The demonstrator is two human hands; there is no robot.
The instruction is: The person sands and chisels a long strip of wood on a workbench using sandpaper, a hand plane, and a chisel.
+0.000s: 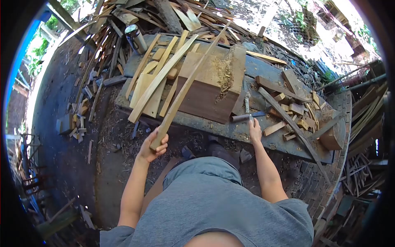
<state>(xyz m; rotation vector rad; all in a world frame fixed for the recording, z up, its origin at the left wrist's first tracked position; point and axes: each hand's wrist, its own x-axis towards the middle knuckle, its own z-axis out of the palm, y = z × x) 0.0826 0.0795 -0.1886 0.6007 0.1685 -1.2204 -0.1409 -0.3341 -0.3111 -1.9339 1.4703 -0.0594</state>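
Note:
My left hand [153, 145] is wrapped round the lower end of a long wooden strip [180, 97], which slants up and away across a big squared wood block [205, 99]. At the front edge of the workbench [193, 124], my right hand [255, 131] has its fingers closed at the end of a dark, tube-shaped tool part [241, 118]; I cannot tell what tool it is. A bluish flat blade [258, 113] lies just beyond those fingers. Shavings [224, 76] cover the block's right top side.
Left of the block, pale wooden strips [162, 78] lie on the bench near a metal tumbler [135, 39]. Offcuts [296, 109] and a long dark stick [294, 133] lie to the right. A scrap-wood pile [164, 18] stands behind; more offcuts [78, 115] are on the left floor.

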